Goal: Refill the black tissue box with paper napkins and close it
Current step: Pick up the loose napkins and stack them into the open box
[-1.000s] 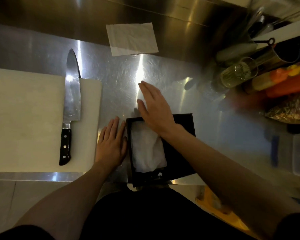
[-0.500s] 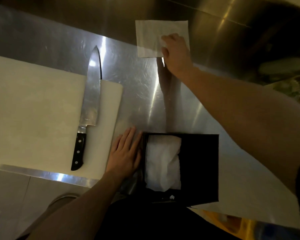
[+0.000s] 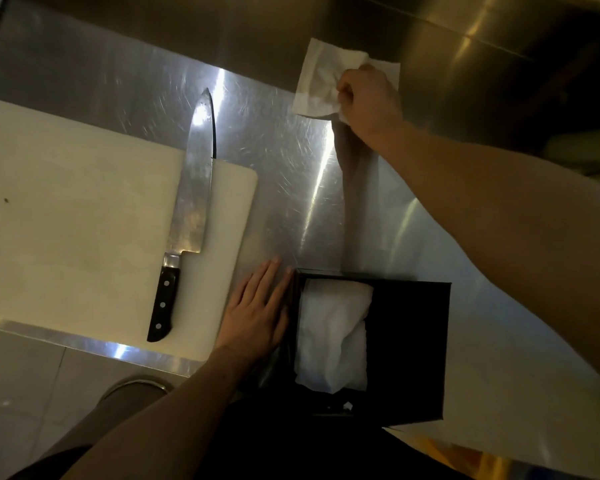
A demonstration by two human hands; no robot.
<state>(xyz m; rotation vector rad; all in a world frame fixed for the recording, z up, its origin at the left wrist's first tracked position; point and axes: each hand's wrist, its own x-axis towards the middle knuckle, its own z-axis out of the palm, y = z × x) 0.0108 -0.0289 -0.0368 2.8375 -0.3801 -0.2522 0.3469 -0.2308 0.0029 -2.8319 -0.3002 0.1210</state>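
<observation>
**Right hand gathering napkin at far side of surface; box open and waiting**

Head view. The right hand (image 3: 368,98) is reaching across the steel surface (image 3: 274,161) and is bunched shut on a white napkin (image 3: 317,84), which is crumpling under the fingers; its left part is lying flat, touching the surface. The left hand (image 3: 257,313) is lying flat, fingers spread and together, holding nothing, its fingertips pressing against the left wall of the black box (image 3: 409,341). The box is sitting open-topped at the near edge, with white napkins (image 3: 333,334) already filling its left half; the right half is looking dark and empty. No lid can be made out. A knife (image 3: 191,202) is lying on the cutting board (image 3: 66,220) just left of the left hand, blade pointing away.

Judgement on the step: the napkin is being picked up for transfer. To do it well, the grip should be gathering the whole sheet so no corner is dragging, then carrying it straight back over the box's empty right side. The left hand should be bracing the box, since it is sitting near the edge, and staying clear of the knife handle.
</observation>
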